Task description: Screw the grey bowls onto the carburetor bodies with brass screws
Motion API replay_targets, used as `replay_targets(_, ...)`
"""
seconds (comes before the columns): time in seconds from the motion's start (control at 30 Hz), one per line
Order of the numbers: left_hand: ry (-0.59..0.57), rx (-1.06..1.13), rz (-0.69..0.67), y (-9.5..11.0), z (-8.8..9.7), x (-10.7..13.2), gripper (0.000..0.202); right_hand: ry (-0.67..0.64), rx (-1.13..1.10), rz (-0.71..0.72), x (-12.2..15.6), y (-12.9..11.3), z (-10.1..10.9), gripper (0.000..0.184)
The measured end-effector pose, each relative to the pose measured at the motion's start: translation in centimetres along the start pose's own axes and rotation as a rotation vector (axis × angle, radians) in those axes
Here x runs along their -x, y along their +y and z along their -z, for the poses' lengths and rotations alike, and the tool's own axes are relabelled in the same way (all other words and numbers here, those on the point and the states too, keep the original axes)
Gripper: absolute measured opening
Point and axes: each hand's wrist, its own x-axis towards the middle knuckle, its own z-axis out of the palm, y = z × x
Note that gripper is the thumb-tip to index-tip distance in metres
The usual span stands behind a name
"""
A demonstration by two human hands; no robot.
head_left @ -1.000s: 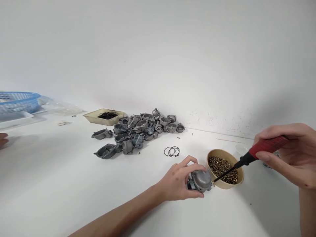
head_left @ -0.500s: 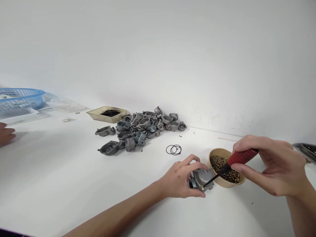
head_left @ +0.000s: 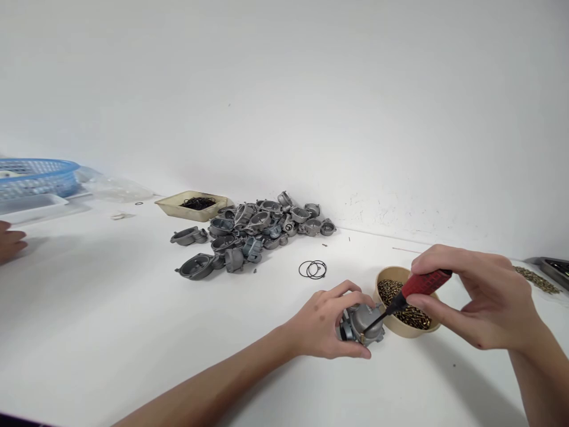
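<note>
My left hand [head_left: 331,323] is closed around a grey metal carburetor [head_left: 367,320] and steadies it on the white table. Between thumb and fingers, my right hand [head_left: 484,299] grips a screwdriver [head_left: 424,284] with a red and black handle. The screwdriver slants down to the left, its tip at a small brass-coloured screw [head_left: 363,338] on the carburetor's near edge. Just behind stands a cream bowl [head_left: 400,273] holding many brass-coloured screws [head_left: 411,314].
A pile of grey metal bowl-shaped castings [head_left: 260,222] lies against the wall. Two black rubber rings [head_left: 313,270] lie in front of it. Farther left are a cream tray [head_left: 171,207] of black rings, a blue basket [head_left: 66,178] and another person's hand [head_left: 11,242].
My right hand and the screwdriver have shifted slightly left. The brass screw at the tip now stands more upright. My left hand stays on the carburetor.
</note>
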Motion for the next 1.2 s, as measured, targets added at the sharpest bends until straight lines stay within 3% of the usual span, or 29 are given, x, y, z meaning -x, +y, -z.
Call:
replay_targets(0.9,-0.031,-0.01,0.011,0.0,0.2,0.0,0.06,-0.095,0.038,-0.017,0.0,-0.4,0.4,0.021)
replay_targets(1.1,-0.021,0.008,-0.015,-0.3,0.2,0.1,0.058,0.084,0.068,0.014,0.6,-0.9,0.8,0.035)
replay_targets(1.2,-0.031,-0.006,-0.01,-0.2,0.2,0.1,0.059,0.086,0.074,0.015,0.4,-1.0,0.5,0.037)
